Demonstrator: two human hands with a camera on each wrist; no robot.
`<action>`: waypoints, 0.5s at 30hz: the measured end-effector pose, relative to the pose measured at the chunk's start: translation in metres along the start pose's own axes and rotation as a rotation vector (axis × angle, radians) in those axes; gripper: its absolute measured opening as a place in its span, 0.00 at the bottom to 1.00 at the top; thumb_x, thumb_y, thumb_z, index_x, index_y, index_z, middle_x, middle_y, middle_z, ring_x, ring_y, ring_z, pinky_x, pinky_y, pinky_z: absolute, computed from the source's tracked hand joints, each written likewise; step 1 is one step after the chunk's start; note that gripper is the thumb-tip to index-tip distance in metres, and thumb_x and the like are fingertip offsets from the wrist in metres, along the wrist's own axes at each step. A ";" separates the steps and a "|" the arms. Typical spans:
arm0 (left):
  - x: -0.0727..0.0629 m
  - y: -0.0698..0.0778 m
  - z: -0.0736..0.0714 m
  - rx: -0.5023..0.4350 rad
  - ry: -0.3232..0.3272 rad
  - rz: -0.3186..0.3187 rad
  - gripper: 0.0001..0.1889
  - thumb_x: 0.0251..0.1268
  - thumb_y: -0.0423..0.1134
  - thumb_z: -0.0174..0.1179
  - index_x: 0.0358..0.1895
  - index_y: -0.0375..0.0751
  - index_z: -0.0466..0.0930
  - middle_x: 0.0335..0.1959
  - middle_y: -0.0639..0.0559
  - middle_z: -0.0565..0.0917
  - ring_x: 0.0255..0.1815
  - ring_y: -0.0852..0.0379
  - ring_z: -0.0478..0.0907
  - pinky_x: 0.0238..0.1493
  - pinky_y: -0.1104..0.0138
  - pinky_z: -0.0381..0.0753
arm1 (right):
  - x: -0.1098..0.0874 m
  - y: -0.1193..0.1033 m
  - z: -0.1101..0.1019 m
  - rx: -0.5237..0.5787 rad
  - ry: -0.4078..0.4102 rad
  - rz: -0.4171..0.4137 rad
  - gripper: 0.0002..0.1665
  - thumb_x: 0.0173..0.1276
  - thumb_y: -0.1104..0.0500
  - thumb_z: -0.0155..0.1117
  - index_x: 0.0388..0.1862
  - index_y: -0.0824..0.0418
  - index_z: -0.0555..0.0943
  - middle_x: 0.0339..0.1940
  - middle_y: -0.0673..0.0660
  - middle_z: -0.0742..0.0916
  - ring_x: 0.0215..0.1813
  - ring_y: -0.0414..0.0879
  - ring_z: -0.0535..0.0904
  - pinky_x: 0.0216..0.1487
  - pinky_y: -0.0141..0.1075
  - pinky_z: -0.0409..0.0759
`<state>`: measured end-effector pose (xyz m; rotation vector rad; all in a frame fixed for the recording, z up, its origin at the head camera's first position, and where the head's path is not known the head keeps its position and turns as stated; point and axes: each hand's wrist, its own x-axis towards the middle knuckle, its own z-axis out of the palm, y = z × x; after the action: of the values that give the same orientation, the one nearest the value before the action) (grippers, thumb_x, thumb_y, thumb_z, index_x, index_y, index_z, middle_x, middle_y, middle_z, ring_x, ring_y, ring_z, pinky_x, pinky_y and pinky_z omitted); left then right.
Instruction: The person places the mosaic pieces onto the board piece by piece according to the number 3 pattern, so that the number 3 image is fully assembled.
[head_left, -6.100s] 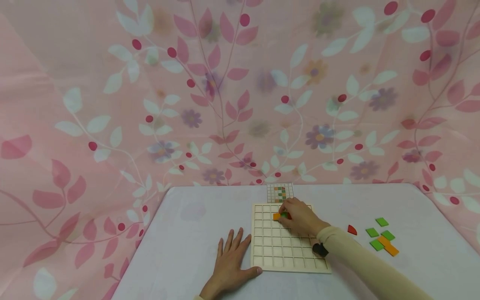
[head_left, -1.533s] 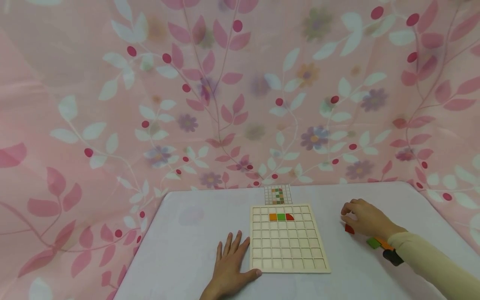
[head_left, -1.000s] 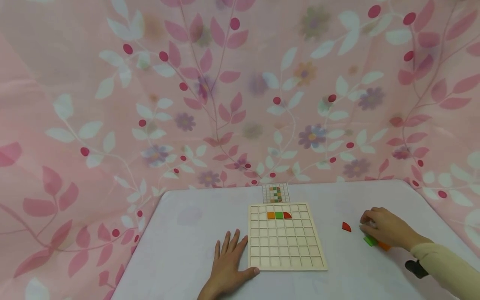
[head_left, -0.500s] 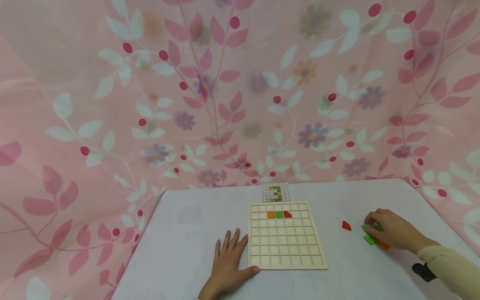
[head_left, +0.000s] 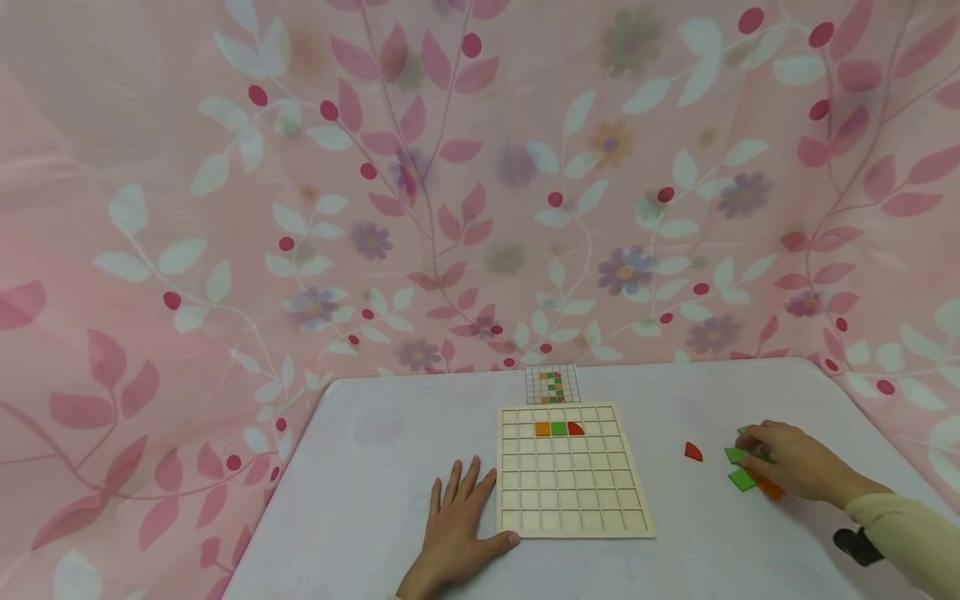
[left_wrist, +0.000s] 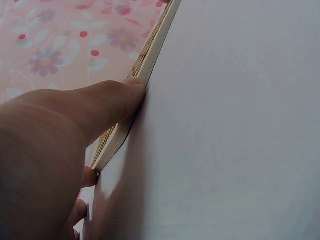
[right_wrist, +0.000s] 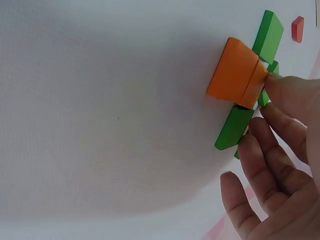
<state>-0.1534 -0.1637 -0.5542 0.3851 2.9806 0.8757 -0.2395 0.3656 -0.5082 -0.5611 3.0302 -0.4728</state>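
My left hand (head_left: 459, 533) lies with spread fingers on the table at the left edge of the pale grid board (head_left: 573, 481). In the left wrist view its thumb rests against the board's rim (left_wrist: 159, 42). An orange square (head_left: 542, 429), a green square (head_left: 558, 428) and a red quarter-circle tile (head_left: 575, 428) sit side by side in one row. My right hand (head_left: 802, 467) is over several loose tiles. The right wrist view puts its thumb right at an orange tile (right_wrist: 255, 82), index fingertip close below; I cannot tell whether they pinch it. A green tile (right_wrist: 235, 127) lies near the other fingers.
A loose red quarter-circle tile (head_left: 693, 452) lies between the board and the right-hand tiles. A printed pattern card (head_left: 552, 385) lies behind the board. A floral pink curtain (head_left: 450, 208) hangs behind the white-covered table (head_left: 375, 475).
The right hand has left the board, passed the loose red tile and reached the green and orange tiles, drifting slightly right lately. The left hand has stayed at the board's edge.
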 end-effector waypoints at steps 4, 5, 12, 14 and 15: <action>0.000 0.001 -0.001 0.008 -0.002 0.002 0.52 0.59 0.70 0.68 0.82 0.46 0.66 0.87 0.42 0.56 0.89 0.34 0.43 0.81 0.29 0.39 | 0.000 0.002 0.002 -0.006 0.015 0.013 0.12 0.68 0.54 0.76 0.45 0.59 0.86 0.36 0.43 0.85 0.39 0.39 0.83 0.44 0.38 0.88; 0.001 0.001 -0.001 0.007 -0.002 0.001 0.52 0.58 0.70 0.68 0.82 0.46 0.66 0.87 0.42 0.56 0.89 0.34 0.43 0.81 0.29 0.39 | 0.000 0.002 0.002 -0.005 0.019 0.014 0.12 0.68 0.55 0.76 0.44 0.59 0.86 0.36 0.44 0.85 0.39 0.40 0.83 0.43 0.39 0.88; 0.000 0.002 -0.002 0.006 -0.004 -0.004 0.52 0.58 0.70 0.68 0.82 0.46 0.66 0.87 0.42 0.56 0.89 0.33 0.44 0.81 0.29 0.38 | 0.001 0.002 0.005 -0.035 0.042 0.030 0.14 0.68 0.51 0.76 0.43 0.59 0.85 0.35 0.44 0.85 0.38 0.39 0.80 0.43 0.42 0.88; 0.000 0.002 -0.002 0.006 -0.006 -0.005 0.52 0.59 0.69 0.68 0.82 0.45 0.66 0.87 0.41 0.57 0.89 0.33 0.44 0.81 0.29 0.39 | 0.000 0.001 0.006 -0.042 0.045 0.035 0.16 0.68 0.49 0.76 0.43 0.59 0.85 0.35 0.44 0.85 0.39 0.39 0.80 0.44 0.43 0.88; 0.000 0.002 -0.002 0.005 -0.008 -0.005 0.51 0.59 0.69 0.69 0.82 0.45 0.66 0.87 0.41 0.57 0.89 0.33 0.44 0.81 0.29 0.39 | 0.000 0.000 0.005 -0.039 0.041 0.039 0.16 0.68 0.49 0.76 0.43 0.59 0.85 0.35 0.45 0.85 0.39 0.40 0.80 0.44 0.44 0.88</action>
<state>-0.1530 -0.1635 -0.5513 0.3796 2.9761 0.8647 -0.2394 0.3642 -0.5132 -0.4987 3.0897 -0.4291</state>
